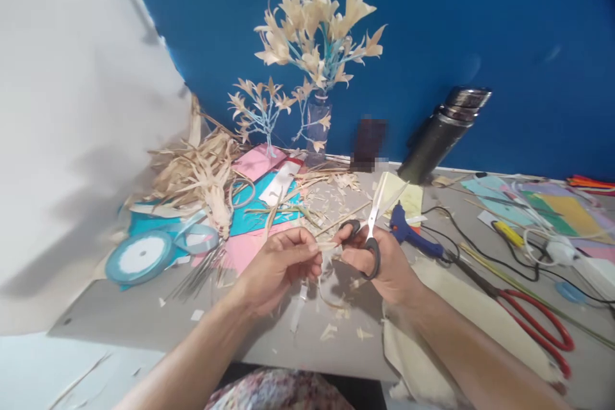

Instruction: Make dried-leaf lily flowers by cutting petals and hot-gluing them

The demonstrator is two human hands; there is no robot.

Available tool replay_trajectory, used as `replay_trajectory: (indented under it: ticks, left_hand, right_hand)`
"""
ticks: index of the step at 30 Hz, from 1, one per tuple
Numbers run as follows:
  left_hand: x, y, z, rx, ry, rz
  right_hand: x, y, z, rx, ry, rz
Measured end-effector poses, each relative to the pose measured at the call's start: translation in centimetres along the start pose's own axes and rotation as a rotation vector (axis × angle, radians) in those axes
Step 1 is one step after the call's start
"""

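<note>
My left hand (291, 262) pinches a small pale strip of dried husk (327, 246) between thumb and fingers. Close beside it, my right hand (379, 262) holds black-handled scissors (372, 224), their blades parted and pointing away from me. The right fingertips are near the other end of the strip; whether they grip it too is hard to make out. Scraps of husk (329, 332) lie below the hands. Beyond them, flowers made of pale husk (312, 19) stand in a clear bottle (318, 122), with a smaller spray (265, 106) to the left.
To the left are a blue ribbon roll (115, 259) and a heap of dried husks (192, 166). On the right lie a blue glue gun (416, 237), red-handled shears (538, 320) and a cream cloth (461, 314). A dark flask (442, 134) leans near the blue wall.
</note>
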State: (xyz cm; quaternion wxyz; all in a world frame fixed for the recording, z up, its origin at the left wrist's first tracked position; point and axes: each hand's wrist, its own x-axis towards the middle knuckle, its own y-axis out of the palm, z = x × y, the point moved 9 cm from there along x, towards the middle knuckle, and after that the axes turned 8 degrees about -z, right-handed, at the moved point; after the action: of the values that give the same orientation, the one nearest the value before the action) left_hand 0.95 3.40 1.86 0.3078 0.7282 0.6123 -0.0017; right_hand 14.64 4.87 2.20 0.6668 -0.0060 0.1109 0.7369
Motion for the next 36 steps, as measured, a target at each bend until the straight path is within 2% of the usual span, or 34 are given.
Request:
replay_trajectory:
  ticks: [3, 6, 10, 14, 19, 23, 27, 33, 36]
  left_hand:
    - [0.2, 0.8, 1.0, 0.024, -0.008, 0.002]
    - [0.2, 1.1, 1.3, 0.068, 0.025, -0.027]
    - [0.1, 1.1, 1.4, 0.17, 0.078, -0.053]
    - [0.0, 0.7, 1.1, 0.244, 0.146, -0.065]
    - [0.5, 0.0, 2.1, 0.016, 0.044, -0.054]
    - [0.9, 0.0, 2.7, -0.136, -0.004, -0.066]
    - [1.0, 0.1, 3.5, -0.168, -0.027, -0.087]
    - [0.8, 0.7, 4.6, -0.139, -0.077, -0.044]
    - [0.7, 0.7, 4.0, -0.046, -0.011, -0.049]
  right_hand:
    - [-0.2, 0.1, 0.0, 0.018, 0.007, 0.007]
    - [-0.3, -0.3, 0.1, -0.032, -0.023, -0.041]
    - [-0.4, -0.3, -0.1, -0.088, -0.026, -0.025]
    - [-0.2, -0.7, -0.3, -0.045, 0.025, -0.014]
    - [0.7, -1.7, 0.2, 0.073, 0.015, -0.071]
    - [0.8, -1.4, -0.3, 0.036, 0.008, -0.08]
    - [0.3, -0.3, -1.3, 0.021, 0.008, -0.011]
    - [0.0, -0.2, -1.5, -0.015, 0.024, -0.033]
    - [-0.1, -0.2, -1.1, -0.02, 0.034, -0.03]
